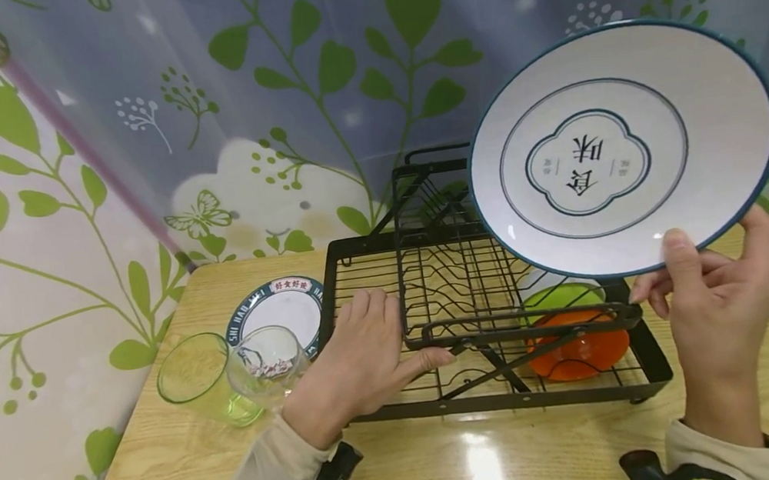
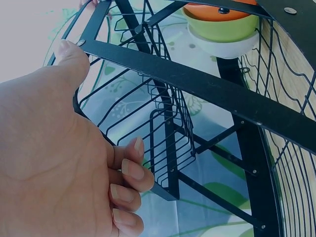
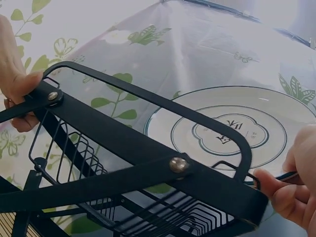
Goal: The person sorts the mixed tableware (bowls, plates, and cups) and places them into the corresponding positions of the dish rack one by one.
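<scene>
My right hand (image 1: 723, 292) holds a large white plate (image 1: 717, 154) with a blue rim and dark printed characters, thumb on its face and fingers behind. The plate is tilted up above the right end of a black two-tier dish rack (image 1: 484, 403). In the right wrist view, a fingertip of that hand is right at the end wire of the upper tier (image 3: 118, 133). My left hand (image 1: 361, 362) grips the left end of the upper tier, thumb by the front bolt and fingers curled at the end bar. The upper tier stands raised on slanted struts.
Orange (image 1: 579, 349) and green (image 1: 564, 297) bowls sit stacked on a white bowl (image 2: 227, 47) at the rack's right. Left of the rack are a smaller plate (image 1: 284, 315) with a patterned rim, a clear glass (image 1: 268, 367) and a green glass (image 1: 192, 374). A patterned curtain (image 1: 314, 84) hangs behind the table.
</scene>
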{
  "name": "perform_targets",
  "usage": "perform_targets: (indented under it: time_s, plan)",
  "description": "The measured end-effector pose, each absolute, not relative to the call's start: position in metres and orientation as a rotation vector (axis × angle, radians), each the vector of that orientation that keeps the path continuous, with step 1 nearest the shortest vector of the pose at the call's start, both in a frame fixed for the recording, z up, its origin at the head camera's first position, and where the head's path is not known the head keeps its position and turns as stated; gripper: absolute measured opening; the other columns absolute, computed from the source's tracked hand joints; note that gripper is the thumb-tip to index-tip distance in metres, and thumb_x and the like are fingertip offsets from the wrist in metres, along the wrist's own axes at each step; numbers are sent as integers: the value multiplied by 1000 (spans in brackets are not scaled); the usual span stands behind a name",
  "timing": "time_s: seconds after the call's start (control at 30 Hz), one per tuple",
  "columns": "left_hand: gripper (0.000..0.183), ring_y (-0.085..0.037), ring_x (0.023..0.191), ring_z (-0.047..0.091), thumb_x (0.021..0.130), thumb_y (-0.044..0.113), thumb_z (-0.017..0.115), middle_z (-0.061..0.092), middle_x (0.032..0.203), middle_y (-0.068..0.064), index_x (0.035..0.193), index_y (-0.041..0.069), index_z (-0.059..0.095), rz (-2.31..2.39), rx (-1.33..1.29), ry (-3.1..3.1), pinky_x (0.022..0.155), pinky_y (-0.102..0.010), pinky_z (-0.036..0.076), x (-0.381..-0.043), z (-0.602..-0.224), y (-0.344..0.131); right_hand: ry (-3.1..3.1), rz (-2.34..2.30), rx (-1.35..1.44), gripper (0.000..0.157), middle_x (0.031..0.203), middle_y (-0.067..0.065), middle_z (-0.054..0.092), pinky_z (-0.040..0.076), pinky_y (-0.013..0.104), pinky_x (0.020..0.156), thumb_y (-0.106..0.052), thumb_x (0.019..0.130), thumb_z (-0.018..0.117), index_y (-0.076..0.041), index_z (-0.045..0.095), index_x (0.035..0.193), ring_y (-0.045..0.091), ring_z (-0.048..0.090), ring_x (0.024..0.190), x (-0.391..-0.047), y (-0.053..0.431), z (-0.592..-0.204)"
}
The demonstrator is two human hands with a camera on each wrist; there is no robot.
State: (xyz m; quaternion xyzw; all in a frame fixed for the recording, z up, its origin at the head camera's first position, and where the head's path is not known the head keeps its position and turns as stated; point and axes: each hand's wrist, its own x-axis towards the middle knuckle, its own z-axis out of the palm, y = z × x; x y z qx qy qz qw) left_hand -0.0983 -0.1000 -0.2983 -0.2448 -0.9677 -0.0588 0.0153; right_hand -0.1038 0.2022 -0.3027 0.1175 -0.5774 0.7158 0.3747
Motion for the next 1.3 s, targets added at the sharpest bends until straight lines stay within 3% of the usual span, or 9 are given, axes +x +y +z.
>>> perform_targets:
  time_s: [0.23, 0.53, 0.83, 1.07, 1.3]
  plan:
    - [106, -26, 91, 40, 71, 84, -6, 42, 92, -9, 101, -1, 49, -189, -768, -3007, 81, -37, 38, -98, -299, -100, -1459, 1876, 313, 40, 71, 14, 66, 26, 23, 33, 3, 94, 55, 2, 44, 133, 16, 55, 40, -105, 199, -304]
    - [105, -28, 94, 41, 72, 84, -3, 42, 93, -11, 102, -2, 49, -164, -761, -3011, 85, -40, 39, -98, -299, -101, -1474, 1873, 400, 42, 82, 16, 67, 33, 22, 35, 6, 93, 54, 4, 43, 134, 15, 55, 41, -108, 195, -304]
    - [106, -26, 91, 39, 71, 84, -5, 41, 92, -9, 103, -1, 49, -188, -732, -3016, 82, -38, 38, -97, -301, -101, -1462, 1876, 464, 40, 76, 13, 67, 33, 22, 37, 8, 92, 55, 7, 44, 131, 13, 56, 41, -110, 194, -306]
    - [99, -28, 94, 41, 77, 83, 2, 42, 93, -11, 102, -2, 48, -199, -763, -3002, 85, -40, 39, -98, -302, -102, -1530, 1827, 491, 40, 78, 10, 70, 36, 19, 39, 8, 93, 54, 7, 45, 132, 11, 56, 43, -110, 193, -306]
    - [104, -27, 91, 39, 72, 84, -5, 40, 91, -9, 100, -1, 48, -194, -757, -2991, 82, -38, 38, -98, -301, -100, -1585, 1768, 507, 40, 81, 8, 70, 40, 18, 42, 9, 93, 53, 8, 45, 132, 9, 53, 44, -108, 191, -306]
